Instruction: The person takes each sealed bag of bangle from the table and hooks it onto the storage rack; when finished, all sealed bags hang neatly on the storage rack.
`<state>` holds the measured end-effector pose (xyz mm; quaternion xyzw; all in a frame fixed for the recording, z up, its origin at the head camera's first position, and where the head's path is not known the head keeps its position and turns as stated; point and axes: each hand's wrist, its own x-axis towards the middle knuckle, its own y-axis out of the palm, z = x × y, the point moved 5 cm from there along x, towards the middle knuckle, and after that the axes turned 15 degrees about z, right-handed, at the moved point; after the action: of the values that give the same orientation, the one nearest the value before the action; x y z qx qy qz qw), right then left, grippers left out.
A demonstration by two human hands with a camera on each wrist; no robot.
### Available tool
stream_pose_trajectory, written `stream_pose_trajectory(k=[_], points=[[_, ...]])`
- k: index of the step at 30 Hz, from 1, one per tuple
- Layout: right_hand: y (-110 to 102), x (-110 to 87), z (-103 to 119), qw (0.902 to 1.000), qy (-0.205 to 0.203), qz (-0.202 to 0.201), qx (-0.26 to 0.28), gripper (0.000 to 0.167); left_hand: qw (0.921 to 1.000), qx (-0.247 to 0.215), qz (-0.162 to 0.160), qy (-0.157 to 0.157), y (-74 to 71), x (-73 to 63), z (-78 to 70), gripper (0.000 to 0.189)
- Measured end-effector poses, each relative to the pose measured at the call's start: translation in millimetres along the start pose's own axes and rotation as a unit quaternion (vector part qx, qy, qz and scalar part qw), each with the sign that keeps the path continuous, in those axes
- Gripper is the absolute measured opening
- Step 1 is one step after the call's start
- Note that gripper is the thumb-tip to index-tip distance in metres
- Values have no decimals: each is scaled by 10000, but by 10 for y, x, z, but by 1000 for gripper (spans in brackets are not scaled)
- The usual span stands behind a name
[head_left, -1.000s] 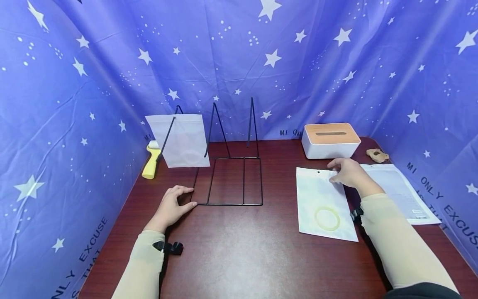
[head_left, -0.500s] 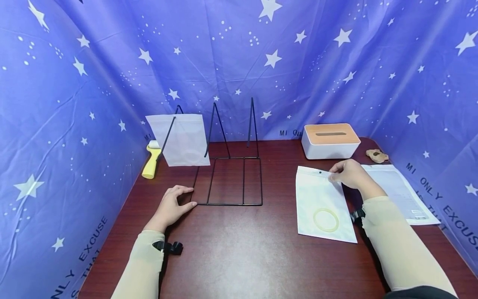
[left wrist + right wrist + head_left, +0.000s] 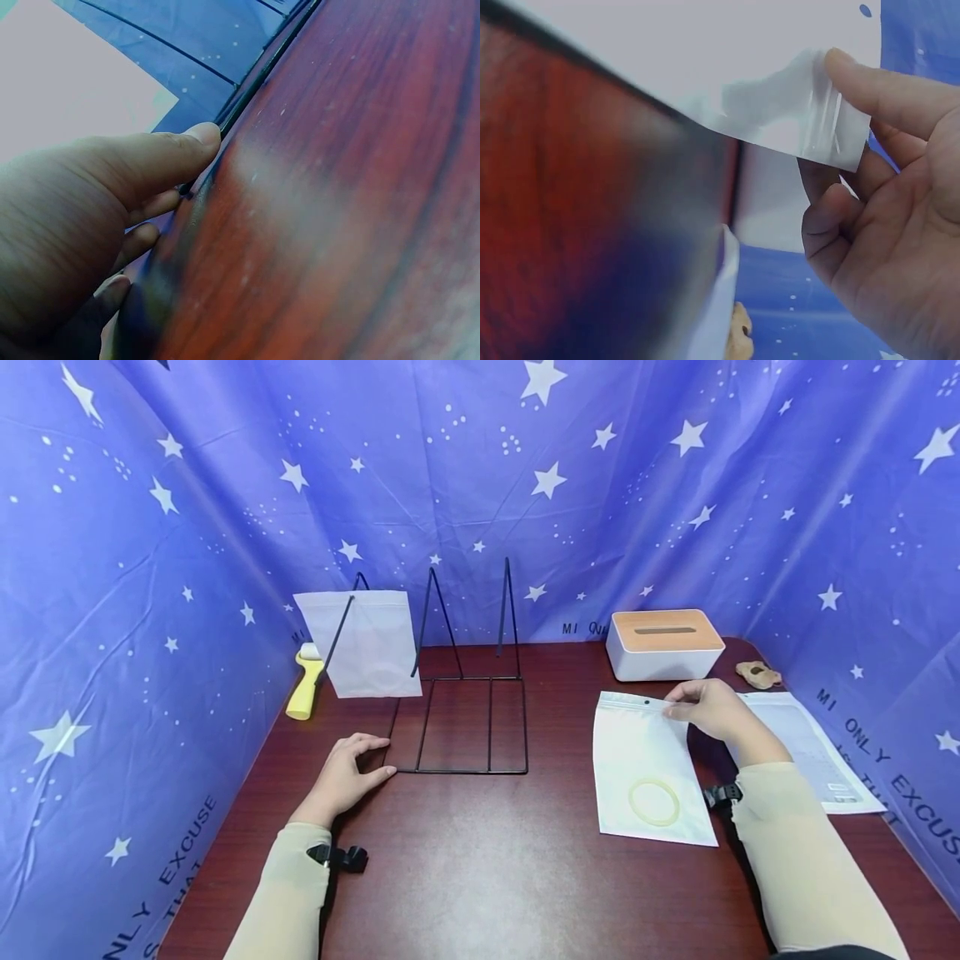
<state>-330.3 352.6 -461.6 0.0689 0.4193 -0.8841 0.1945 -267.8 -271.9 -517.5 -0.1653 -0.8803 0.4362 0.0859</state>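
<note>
In the head view my left hand point(image 3: 343, 778) holds the near left corner of a black wire rack point(image 3: 471, 771) with upright triangular dividers. The left wrist view shows the thumb point(image 3: 180, 154) on the rack's rod. A white zip bag point(image 3: 373, 643) stands in the rack's leftmost divider. On the right, my right hand point(image 3: 716, 714) pinches the top right corner of another white zip bag point(image 3: 637, 743). That bag has a hang hole and a pale yellow ring shape low on it. In the right wrist view the thumb presses its zip strip point(image 3: 825, 112), with fingers behind.
A white tissue box point(image 3: 663, 647) with a wooden lid stands at the back right, beside a small tan object point(image 3: 758, 674). Another white bag point(image 3: 806, 747) lies at far right. A yellow-handled lint roller point(image 3: 303, 687) lies left of the rack. Starry blue curtains enclose the table point(image 3: 480, 868).
My right hand has shifted slightly right, and the top edge of the pinched bag has risen a little. The left hand and the rack have stayed in place.
</note>
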Motion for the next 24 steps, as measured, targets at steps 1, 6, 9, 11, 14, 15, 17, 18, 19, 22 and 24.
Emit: stream_pose_trajectory(k=[1, 6, 9, 11, 14, 15, 17, 18, 19, 22, 24], points=[[-16, -24, 25, 10000, -22, -11, 30, 24, 10000, -1, -4, 2, -1, -1, 2, 52], [-87, -153, 173, 9999, -114, -100, 14, 26, 10000, -21, -15, 2, 0, -8, 9, 52], [-133, -235, 279, 9992, -261, -225, -197, 25, 10000, -33, -18, 7, 2, -8, 8, 52], [-163, -285, 352, 9982, -389, -341, -309, 24, 10000, -39, -15, 10, 2, -4, 4, 52], [-195, -353, 459, 9966, -576, -491, -319, 25, 10000, -40, -11, 20, 4, 3, 0, 52], [-201, -376, 496, 9961, -636, -526, -298, 24, 10000, -44, -10, 25, 3, 5, -2, 52], [-210, -420, 566, 9951, -739, -611, -245, 23, 10000, -52, -25, 31, -1, 7, -6, 52], [-214, -443, 604, 9943, -805, -661, -223, 22, 10000, -45, -32, 34, -2, 6, -6, 52], [-218, -466, 647, 9933, -881, -716, -213, 20, 10000, -47, -40, 32, -4, 6, -8, 52], [-226, -538, 780, 9891, -1127, -918, -229, 16, 10000, -16, -77, 56, -7, 4, -5, 51], [-228, -588, 876, 9852, -1315, -1058, -284, 13, 9999, 9, -111, 102, -9, 5, -4, 50]])
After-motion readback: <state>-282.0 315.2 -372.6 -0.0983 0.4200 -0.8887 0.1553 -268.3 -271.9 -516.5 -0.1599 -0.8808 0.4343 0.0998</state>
